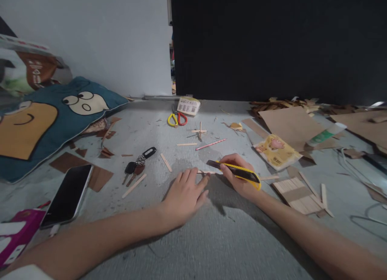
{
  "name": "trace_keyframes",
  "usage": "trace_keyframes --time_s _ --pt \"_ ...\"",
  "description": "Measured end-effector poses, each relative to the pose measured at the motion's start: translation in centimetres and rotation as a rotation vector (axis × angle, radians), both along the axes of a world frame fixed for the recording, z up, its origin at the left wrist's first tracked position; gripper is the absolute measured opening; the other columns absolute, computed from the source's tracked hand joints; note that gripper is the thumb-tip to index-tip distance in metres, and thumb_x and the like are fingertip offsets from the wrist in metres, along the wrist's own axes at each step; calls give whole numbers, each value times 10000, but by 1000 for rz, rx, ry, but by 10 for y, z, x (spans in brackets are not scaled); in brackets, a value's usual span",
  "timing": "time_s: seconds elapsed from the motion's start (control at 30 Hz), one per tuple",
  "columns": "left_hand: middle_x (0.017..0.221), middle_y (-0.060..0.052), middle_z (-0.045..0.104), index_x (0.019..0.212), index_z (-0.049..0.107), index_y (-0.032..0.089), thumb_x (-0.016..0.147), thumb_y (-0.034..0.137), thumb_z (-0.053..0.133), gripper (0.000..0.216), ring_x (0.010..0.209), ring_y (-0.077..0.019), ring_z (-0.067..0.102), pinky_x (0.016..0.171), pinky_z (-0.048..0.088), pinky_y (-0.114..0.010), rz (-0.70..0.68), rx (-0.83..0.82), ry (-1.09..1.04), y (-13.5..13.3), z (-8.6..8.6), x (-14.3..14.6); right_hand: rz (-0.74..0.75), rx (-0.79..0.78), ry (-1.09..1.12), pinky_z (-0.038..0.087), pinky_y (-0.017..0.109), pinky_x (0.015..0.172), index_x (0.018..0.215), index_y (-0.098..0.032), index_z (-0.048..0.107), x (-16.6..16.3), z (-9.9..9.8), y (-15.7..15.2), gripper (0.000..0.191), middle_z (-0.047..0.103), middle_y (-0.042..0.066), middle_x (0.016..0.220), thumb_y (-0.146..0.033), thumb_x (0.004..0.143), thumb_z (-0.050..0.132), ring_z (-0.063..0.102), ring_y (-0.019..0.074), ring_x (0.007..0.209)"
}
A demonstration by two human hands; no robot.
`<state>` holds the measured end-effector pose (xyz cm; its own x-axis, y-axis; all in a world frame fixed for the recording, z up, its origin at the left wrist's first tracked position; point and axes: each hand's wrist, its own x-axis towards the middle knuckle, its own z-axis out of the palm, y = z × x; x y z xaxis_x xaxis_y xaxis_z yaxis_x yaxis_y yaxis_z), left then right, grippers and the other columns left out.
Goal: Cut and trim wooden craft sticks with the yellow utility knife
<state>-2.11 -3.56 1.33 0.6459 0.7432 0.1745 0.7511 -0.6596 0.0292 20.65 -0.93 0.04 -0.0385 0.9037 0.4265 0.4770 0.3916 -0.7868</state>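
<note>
My right hand (238,177) grips a yellow and black utility knife (238,171), its blade end pointing left, just above a wooden craft stick (211,173) on the table. My left hand (189,193) lies palm down with fingers spread, its fingertips at the left part of that stick, partly covering it. Beyond the hands are a red-and-white striped pencil-like rod (211,144), a loose craft stick (186,144) and a small cross of sticks (198,131). Another stick (166,162) lies left of my left hand.
Left are keys (136,167), a phone (68,195) and a blue cushion (60,110). Scissors (177,119) lie at the back. Right are a stick bundle (298,194), a yellow packet (276,151), a glue tube (326,135) and cardboard (287,125). Dark panel (278,42) stands behind.
</note>
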Motion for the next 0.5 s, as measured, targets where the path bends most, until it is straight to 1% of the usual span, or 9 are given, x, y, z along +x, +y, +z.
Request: trace_keyframes --time_s 0.1,0.17,0.23,0.33,0.5 --pt "1451 -175 569 1571 499 234 1063 340 527 520 1255 -361 558 979 515 -513 78 17 5 -4 -5 3 2 -2 -3 521 288 607 978 -260 662 0 0 0 269 735 23 808 -526 996 631 652 172 646" --pt "1475 -187 563 1563 504 194 1070 359 496 519 1320 -380 525 1013 503 -543 104 9 -15 -6 -9 6 10 -9 -11 518 286 603 979 -257 658 -1 0 1 276 734 23 803 -531 997 627 655 174 649" --pt "1468 -208 569 1537 524 141 1071 357 476 516 1355 -386 509 1048 488 -562 91 -1 -34 -6 -12 8 20 -11 -21 507 281 585 977 -254 652 -2 0 1 277 724 17 778 -528 998 623 650 171 632" --pt "1439 -224 594 1506 545 90 1055 310 482 506 1352 -373 530 1064 486 -552 70 5 -29 -5 -13 9 25 -2 -33 492 276 559 970 -252 646 -3 0 2 274 709 11 748 -523 1000 618 638 165 598" --pt "1409 -230 641 1476 575 61 1041 237 479 479 1292 -356 595 1055 498 -531 102 91 33 -9 -13 9 15 4 -35 498 282 560 970 -257 645 -3 -1 1 279 711 16 764 -531 1006 606 645 169 599"
